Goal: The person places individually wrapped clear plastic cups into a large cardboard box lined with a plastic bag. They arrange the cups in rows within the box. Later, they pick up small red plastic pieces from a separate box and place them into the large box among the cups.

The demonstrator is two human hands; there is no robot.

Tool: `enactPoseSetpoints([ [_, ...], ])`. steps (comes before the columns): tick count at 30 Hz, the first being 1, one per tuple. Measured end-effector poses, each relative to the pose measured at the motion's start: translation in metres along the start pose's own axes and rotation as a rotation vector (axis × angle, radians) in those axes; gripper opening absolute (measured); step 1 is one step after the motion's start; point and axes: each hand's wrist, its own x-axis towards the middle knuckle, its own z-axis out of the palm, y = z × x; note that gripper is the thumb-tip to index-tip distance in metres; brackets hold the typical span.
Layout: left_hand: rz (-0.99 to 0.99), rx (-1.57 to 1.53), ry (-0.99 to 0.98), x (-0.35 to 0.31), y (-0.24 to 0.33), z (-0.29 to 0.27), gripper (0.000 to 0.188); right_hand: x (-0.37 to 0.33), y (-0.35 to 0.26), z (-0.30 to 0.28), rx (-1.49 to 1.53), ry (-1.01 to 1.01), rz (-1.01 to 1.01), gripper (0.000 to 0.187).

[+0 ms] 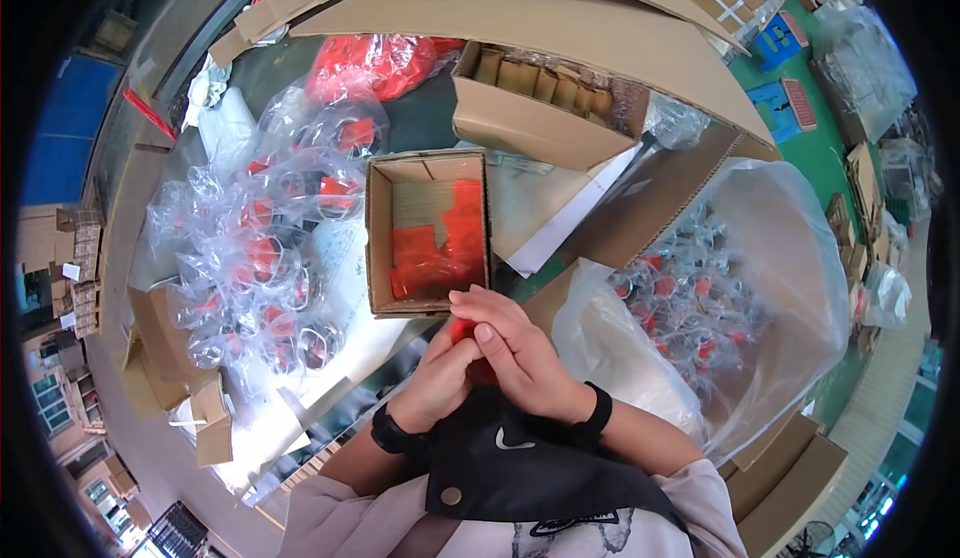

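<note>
Close in front of my body, my left hand (437, 383) and my right hand (518, 356) are closed together. A small red piece (462, 331) peeks out between them; most of it is hidden by my fingers, so its kind cannot be made out. Just beyond my fingertips stands an open cardboard box (378, 228) with red flat pieces (430, 256) lying in it. To the left, a pile of clear plastic bags (265, 253), each with something red inside, covers much of the table.
A larger box (540, 128) with rows of brown cardboard pieces stands at the back, beside a red bundle in clear plastic (365, 70). At the right, a big carton lined with a clear plastic sheet (780, 258) holds many bagged red items (690, 288).
</note>
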Motion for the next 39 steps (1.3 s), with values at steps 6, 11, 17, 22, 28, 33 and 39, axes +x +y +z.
enactPoseSetpoints([
  [6, 0.184, 0.193, -0.046, -0.002, -0.006, -0.033, 0.026, 0.009, -0.008, 0.027, -0.410, 0.096, -0.097, 0.027],
  [11, 0.080, 0.295, -0.060, -0.042, -0.022, -0.060, 0.022, -0.024, -0.008, 0.049, -0.425, -0.134, -0.054, 0.045],
  [17, -0.043, -0.156, 0.058, -0.101, -0.101, -0.097, 0.021, -0.089, -0.001, 0.089, -0.408, -0.463, -0.047, 0.081],
  [22, 0.117, -0.716, 0.053, -0.165, -0.224, -0.118, 0.021, -0.184, 0.051, 0.132, -0.614, -0.578, -0.298, 0.069],
  [28, 0.141, -0.969, 0.064, -0.227, -0.350, -0.120, 0.026, -0.294, 0.074, 0.163, -0.608, -0.709, -0.257, 0.048],
  [33, 0.234, -1.111, 0.088, -0.245, -0.388, -0.121, 0.029, -0.320, 0.076, 0.180, -0.672, -0.821, -0.236, 0.046],
  [39, 0.338, -1.265, 0.284, -0.266, -0.424, -0.149, 0.041, -0.344, 0.103, 0.235, -0.770, -0.914, -0.269, 0.034],
])
